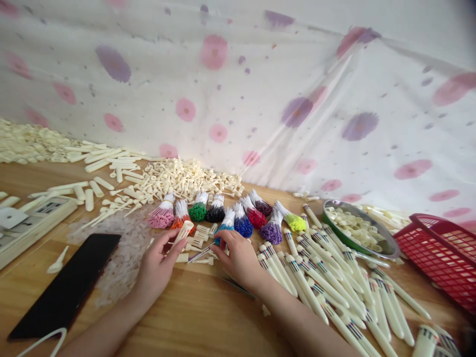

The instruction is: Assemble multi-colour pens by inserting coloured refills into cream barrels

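Observation:
My left hand [158,260] is closed on a cream slotted pen part [184,233], held upright between thumb and fingers. My right hand [240,258] pinches at the coloured ends of the light-blue pen refill bundle [227,220]; its fingertips partly hide what they grip. Bundles of refills with white stems lie in a row around it, among them pink [162,213], orange [181,213], green [199,206], dark blue [243,223] and yellow [293,219]. Between the hands, small slotted cream parts [199,235] and a few loose refills [201,254] rest on the table.
Assembled multicolour pens [330,277] are heaped at right, beside a green-sided metal bowl [327,220] of cream parts and a red basket [439,258]. A black phone [67,287] lies at left, near clear small pieces [124,253]. Cream parts [186,178] pile up behind.

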`<action>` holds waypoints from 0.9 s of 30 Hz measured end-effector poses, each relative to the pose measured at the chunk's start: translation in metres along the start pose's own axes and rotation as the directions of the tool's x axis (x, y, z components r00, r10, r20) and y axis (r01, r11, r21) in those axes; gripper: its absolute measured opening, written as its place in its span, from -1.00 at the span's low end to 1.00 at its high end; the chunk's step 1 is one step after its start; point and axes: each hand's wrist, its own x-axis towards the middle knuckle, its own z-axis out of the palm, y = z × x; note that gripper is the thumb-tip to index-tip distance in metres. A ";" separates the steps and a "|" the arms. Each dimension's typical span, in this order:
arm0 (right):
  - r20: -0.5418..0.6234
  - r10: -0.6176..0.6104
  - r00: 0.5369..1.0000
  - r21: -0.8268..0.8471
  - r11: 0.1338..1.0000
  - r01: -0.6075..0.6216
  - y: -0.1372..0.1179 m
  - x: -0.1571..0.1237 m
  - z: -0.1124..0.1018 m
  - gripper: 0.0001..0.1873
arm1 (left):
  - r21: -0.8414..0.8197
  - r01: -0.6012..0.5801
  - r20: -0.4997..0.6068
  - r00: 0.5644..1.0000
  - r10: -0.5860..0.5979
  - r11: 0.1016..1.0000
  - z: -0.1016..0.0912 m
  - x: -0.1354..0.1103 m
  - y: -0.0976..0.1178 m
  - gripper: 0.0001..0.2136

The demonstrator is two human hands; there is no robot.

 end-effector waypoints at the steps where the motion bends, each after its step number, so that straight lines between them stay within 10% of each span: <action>1: 0.004 0.001 1.000 -0.001 1.000 -0.001 -0.001 0.000 0.000 -0.86 | -0.005 0.003 0.009 1.000 -0.003 1.000 0.000 0.000 -0.001 -0.65; 13: 0.025 0.124 0.992 -0.104 0.987 -0.121 -0.002 0.004 0.001 -0.83 | -0.021 0.002 0.084 0.996 0.000 1.000 0.009 -0.009 0.000 -0.71; 27: 0.091 0.310 0.947 -0.113 0.948 -0.299 -0.033 0.120 0.012 -0.66 | -0.131 0.014 0.104 0.995 0.000 0.991 0.012 -0.015 0.003 -0.76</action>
